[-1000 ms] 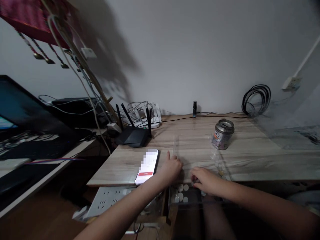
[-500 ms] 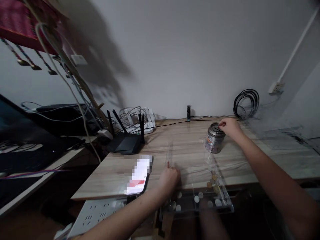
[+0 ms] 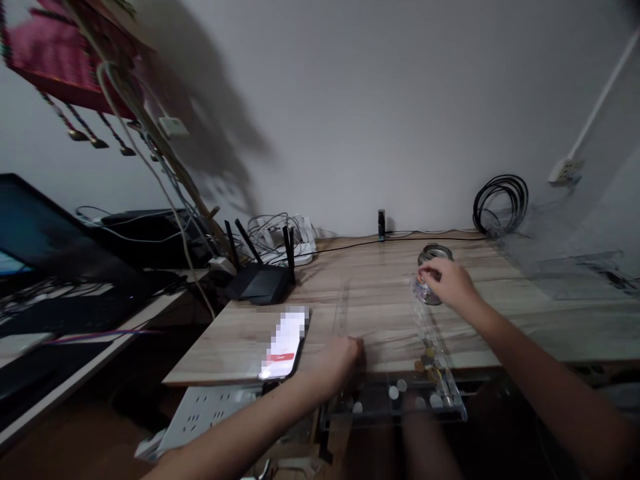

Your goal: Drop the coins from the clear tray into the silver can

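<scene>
A round metal tin (image 3: 434, 252) with a printed side and a grey lid stands on the wooden tabletop, partly covered by my right hand (image 3: 450, 281). The thumb and fingers of that hand are drawn together in front of the tin; whether anything small is between them cannot be made out. Nearer to me, a clear plastic tray (image 3: 459, 415) juts past the table edge, with silver coins (image 3: 394, 393) and yellowish coins (image 3: 419, 366) lying in it. My left hand (image 3: 343, 360) is over the tray's left part, fingers bent downward and mostly hidden.
A phone with a lit screen (image 3: 287, 343) lies left of my left hand. Behind it stand a black router (image 3: 260, 283) and white cabled devices (image 3: 297, 250). A small dark bottle (image 3: 381, 225) and coiled black cable (image 3: 501, 203) are by the wall. A white power strip (image 3: 205, 410) sits below the table edge.
My right hand has come off the tin's lid and moved down and left, in front of the tin. My left hand's extended finger has bent down. The view has shifted slightly left.
</scene>
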The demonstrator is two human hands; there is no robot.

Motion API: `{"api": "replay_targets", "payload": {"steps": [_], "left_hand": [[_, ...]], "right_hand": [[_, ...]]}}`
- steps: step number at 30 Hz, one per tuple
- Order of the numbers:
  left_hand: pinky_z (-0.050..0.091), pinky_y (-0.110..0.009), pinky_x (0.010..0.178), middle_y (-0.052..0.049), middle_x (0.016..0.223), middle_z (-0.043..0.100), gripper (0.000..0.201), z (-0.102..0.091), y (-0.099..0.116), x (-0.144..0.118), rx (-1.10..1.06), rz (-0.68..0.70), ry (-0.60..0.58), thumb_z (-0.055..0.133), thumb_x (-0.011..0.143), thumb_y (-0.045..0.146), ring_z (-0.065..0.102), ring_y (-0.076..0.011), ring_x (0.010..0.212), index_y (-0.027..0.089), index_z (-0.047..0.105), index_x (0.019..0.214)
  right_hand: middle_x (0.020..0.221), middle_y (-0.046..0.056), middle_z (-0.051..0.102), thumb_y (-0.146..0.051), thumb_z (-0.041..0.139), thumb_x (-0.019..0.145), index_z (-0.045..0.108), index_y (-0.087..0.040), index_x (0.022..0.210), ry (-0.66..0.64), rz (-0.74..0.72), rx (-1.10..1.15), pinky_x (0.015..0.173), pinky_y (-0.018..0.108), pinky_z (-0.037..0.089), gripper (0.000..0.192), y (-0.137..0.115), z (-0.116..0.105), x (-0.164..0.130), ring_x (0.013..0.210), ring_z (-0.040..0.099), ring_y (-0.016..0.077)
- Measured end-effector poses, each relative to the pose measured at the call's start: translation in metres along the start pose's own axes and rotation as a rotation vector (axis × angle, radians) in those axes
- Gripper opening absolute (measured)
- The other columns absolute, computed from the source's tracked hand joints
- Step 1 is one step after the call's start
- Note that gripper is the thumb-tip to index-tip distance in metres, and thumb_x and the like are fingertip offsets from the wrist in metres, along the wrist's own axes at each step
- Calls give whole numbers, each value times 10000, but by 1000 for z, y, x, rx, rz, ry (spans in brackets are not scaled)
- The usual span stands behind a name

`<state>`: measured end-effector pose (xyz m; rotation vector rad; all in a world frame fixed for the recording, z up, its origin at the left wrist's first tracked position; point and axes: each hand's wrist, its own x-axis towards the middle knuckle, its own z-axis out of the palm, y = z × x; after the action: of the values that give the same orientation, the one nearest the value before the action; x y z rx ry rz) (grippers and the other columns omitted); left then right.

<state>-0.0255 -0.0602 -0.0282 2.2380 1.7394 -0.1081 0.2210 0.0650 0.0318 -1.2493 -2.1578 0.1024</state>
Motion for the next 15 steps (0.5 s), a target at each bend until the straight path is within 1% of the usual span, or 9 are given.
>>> {"api": "replay_targets", "payload": {"steps": [1, 3, 5, 6, 7, 9, 11, 13, 15], "left_hand": [[493, -353, 773, -173, 928, 685, 371, 1, -1, -3, -103, -4, 44, 426, 745, 53, 651, -247, 863, 101, 611, 1064], [465, -337, 870, -158, 1091, 648, 463, 2, -2, -7, -326, -10, 145, 406, 748, 59, 609, -219, 1005, 113, 542, 1188], [416, -320, 957, -145, 1210, 589, 523, 1, -3, -9, -485, -28, 263, 392, 722, 40, 551, -192, 1109, 101, 504, 1229], [403, -314, 976, -139, 1227, 578, 533, 0, -3, -9, -529, -39, 327, 382, 711, 31, 538, -184, 1126, 95, 500, 1227], [400, -313, 982, -135, 1225, 579, 533, 0, -2, -8, -546, -48, 387, 375, 707, 29, 536, -180, 1126, 93, 501, 1221], [405, -326, 978, -128, 1209, 584, 512, 1, 0, -4, -509, -57, 503, 377, 723, 49, 538, -187, 1117, 105, 503, 1216], [393, -352, 990, -125, 1222, 571, 494, 5, -1, 3, -431, -47, 582, 392, 733, 72, 519, -205, 1137, 125, 509, 1211], [367, -366, 1013, -136, 1242, 552, 505, 11, -6, 13, -406, -16, 600, 394, 723, 67, 494, -213, 1165, 121, 508, 1211], [346, -362, 1031, -159, 1273, 525, 536, 18, -13, 23, -466, 8, 586, 382, 708, 54, 472, -211, 1193, 92, 482, 1234]], "right_hand": [[891, 57, 683, -249, 501, 795, 695, -184, 842, -100, -51, 58, 710, 248, 406, 210, -10, 9, -10, 820, 586, 163], [843, 49, 687, -262, 535, 778, 697, -188, 851, -359, -160, 154, 679, 238, 408, 193, -31, 33, -30, 765, 593, 154], [813, 42, 687, -273, 577, 749, 691, -191, 897, -576, -220, 203, 631, 227, 401, 204, -51, 60, -44, 713, 595, 148], [812, 44, 686, -269, 595, 732, 684, -187, 920, -639, -223, 207, 616, 223, 396, 223, -59, 74, -49, 704, 596, 148], [820, 51, 684, -258, 606, 719, 676, -178, 934, -676, -213, 196, 607, 221, 391, 240, -65, 86, -52, 705, 597, 151], [835, 71, 679, -229, 606, 709, 665, -154, 931, -706, -174, 146, 605, 226, 388, 242, -74, 104, -56, 717, 599, 163], [858, 91, 673, -191, 574, 722, 658, -135, 900, -705, -142, 100, 627, 237, 397, 205, -79, 113, -58, 743, 601, 173], [920, 110, 661, -161, 542, 732, 645, -124, 908, -684, -137, 76, 674, 252, 412, 208, -82, 115, -59, 806, 601, 188], [1007, 127, 636, -176, 543, 734, 618, -114, 975, -649, -170, 78, 733, 272, 425, 260, -86, 114, -62, 888, 592, 210]]}}
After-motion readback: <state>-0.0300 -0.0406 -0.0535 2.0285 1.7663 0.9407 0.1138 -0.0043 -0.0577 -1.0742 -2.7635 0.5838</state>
